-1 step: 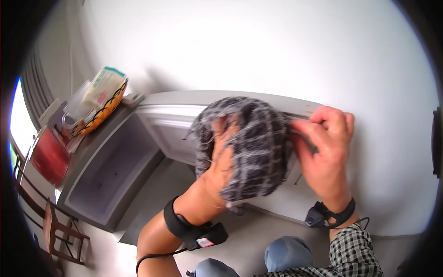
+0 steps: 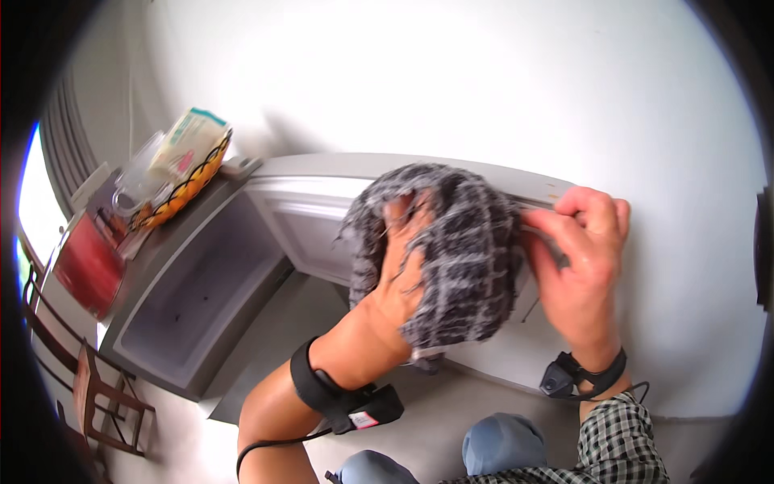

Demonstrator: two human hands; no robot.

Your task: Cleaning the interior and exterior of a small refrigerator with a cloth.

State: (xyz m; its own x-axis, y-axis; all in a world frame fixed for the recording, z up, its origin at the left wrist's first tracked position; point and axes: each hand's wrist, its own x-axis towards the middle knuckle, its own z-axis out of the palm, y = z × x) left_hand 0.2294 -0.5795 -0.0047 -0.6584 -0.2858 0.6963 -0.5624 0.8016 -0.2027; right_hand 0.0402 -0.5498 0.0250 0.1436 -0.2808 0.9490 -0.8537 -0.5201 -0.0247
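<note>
A dark grey checked cloth (image 2: 463, 258) with pale lines and frayed edges is bunched over my left hand (image 2: 403, 258). My left fingers are partly hidden in its folds. The cloth lies against the front of a white panelled cabinet door (image 2: 310, 234), which stands open, and covers much of its middle. At the door's right end, my right hand (image 2: 576, 246) has thumb and fingers closed around the edge, close beside the cloth. Its fingertips are partly hidden. Both wrists wear black straps with small devices.
To the left is a grey cabinet (image 2: 242, 310) with an open compartment. On its top stand a yellow-and-black basket (image 2: 187, 185) with a soft tissue pack, a clear jug (image 2: 137, 184) and a red box (image 2: 89, 266). A wooden chair (image 2: 101, 399) is at lower left. A white wall (image 2: 451, 89) rises behind.
The view has shifted slightly, so the scene sits a little differently in the picture. Both hands keep their holds, and the cloth stays against the door.
</note>
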